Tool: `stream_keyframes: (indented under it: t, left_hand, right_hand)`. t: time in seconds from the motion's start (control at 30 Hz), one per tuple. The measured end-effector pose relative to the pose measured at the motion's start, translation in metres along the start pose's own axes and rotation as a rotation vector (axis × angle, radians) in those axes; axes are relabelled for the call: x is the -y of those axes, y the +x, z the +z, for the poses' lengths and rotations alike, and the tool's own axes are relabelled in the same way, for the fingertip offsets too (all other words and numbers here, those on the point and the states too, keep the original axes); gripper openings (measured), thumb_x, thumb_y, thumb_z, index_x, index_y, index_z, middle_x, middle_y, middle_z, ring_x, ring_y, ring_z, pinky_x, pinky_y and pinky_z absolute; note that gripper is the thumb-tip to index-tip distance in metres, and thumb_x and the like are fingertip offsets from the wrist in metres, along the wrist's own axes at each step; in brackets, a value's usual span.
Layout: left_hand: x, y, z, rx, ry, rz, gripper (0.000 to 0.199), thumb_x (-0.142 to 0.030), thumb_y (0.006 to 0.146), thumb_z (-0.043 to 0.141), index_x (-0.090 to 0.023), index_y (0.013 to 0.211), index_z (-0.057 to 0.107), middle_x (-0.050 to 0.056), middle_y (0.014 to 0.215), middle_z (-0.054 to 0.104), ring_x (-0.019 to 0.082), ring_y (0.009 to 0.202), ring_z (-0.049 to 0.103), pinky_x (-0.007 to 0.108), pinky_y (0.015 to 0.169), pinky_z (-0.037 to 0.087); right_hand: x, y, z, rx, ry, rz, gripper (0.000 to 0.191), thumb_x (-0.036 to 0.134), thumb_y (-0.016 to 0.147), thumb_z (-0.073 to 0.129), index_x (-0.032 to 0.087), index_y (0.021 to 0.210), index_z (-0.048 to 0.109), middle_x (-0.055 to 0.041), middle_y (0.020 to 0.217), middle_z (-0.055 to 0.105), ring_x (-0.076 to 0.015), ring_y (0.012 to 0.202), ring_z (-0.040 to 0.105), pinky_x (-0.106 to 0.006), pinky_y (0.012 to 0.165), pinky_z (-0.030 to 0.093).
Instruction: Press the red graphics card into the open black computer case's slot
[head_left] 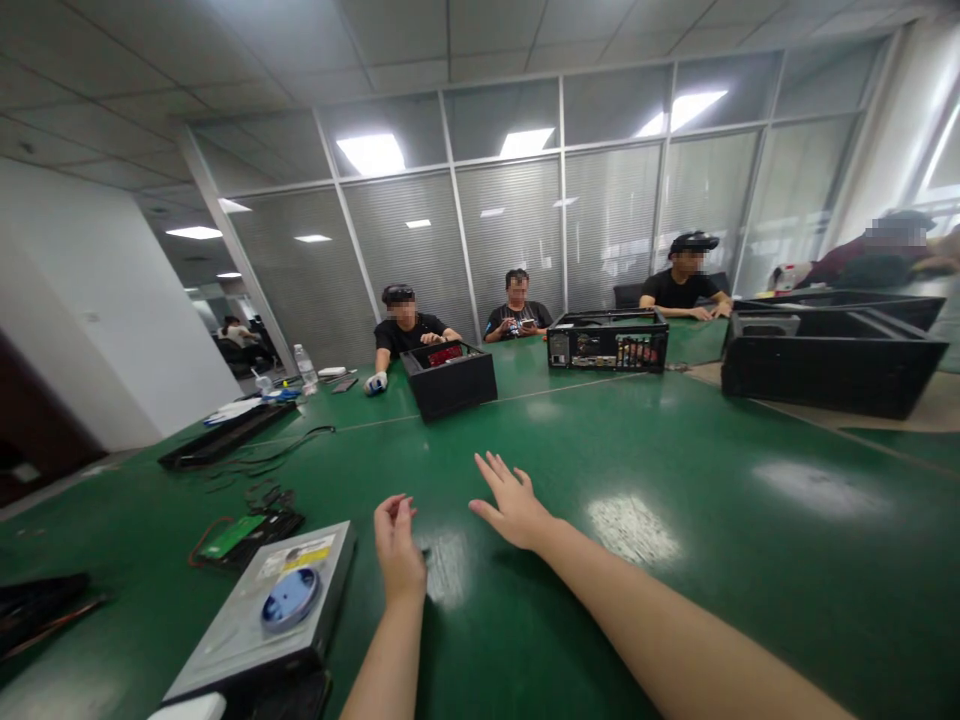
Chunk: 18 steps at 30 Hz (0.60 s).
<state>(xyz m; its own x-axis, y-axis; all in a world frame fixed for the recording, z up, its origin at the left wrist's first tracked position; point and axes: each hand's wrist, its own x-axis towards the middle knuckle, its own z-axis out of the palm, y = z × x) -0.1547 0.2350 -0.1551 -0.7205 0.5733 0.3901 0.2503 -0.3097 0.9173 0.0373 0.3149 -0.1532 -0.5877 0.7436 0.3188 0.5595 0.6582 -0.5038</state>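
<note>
My right hand [514, 503] is over the green table [712, 500] with its fingers spread and nothing in it. To its left is my left hand [399, 548], its fingers curled and raised; no object shows in it. Left of that hand lies a silver optical drive [232, 630] with a round, bluish, shiny dish [291, 600] on top. Behind the drive rests a green circuit board [238, 537] among dark parts and cables. The two hands are apart and touch none of these parts.
Across the table stand a black computer case [452, 385], an open case with parts inside [607, 345] and larger black cases [832, 365] at right. Several people sit beyond. A long black panel [225, 437] and a bottle [305, 370] are at left.
</note>
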Motion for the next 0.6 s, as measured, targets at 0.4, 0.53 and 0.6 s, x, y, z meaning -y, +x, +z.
stream_keyframes:
  t: [0.4,0.53,0.6]
  left_hand:
    - [-0.006,-0.004,0.002,0.12,0.129,0.135,0.032,-0.043,0.082,0.065,-0.019,0.102,0.062,0.005,0.095,0.065,0.02,0.087,0.062,0.034,0.081,0.049]
    - [-0.065,-0.029,0.016,0.195,0.2,0.444,0.021,-0.032,0.084,0.064,-0.019,0.099,0.064,0.006,0.095,0.066,0.018,0.081,0.061,0.032,0.074,0.049]
    - [-0.116,-0.05,0.023,0.277,0.161,0.618,0.016,-0.027,0.085,0.061,-0.019,0.099,0.065,0.005,0.091,0.066,0.017,0.077,0.061,0.031,0.071,0.05]
  right_hand:
    - [0.016,-0.035,-0.051,-0.158,0.189,0.011,0.057,0.051,0.099,0.043,0.023,0.149,0.037,-0.0121,0.148,0.049,-0.0257,0.135,0.046,-0.047,0.111,0.028]
    - [-0.002,-0.097,-0.077,-0.131,0.188,0.009,0.054,0.048,0.097,0.049,0.022,0.144,0.043,-0.0121,0.142,0.056,-0.0267,0.126,0.055,-0.049,0.108,0.032]
    - [-0.02,-0.126,-0.085,-0.16,0.199,0.058,0.05,0.046,0.096,0.052,0.022,0.139,0.048,-0.0124,0.137,0.059,-0.0262,0.119,0.059,-0.049,0.105,0.036]
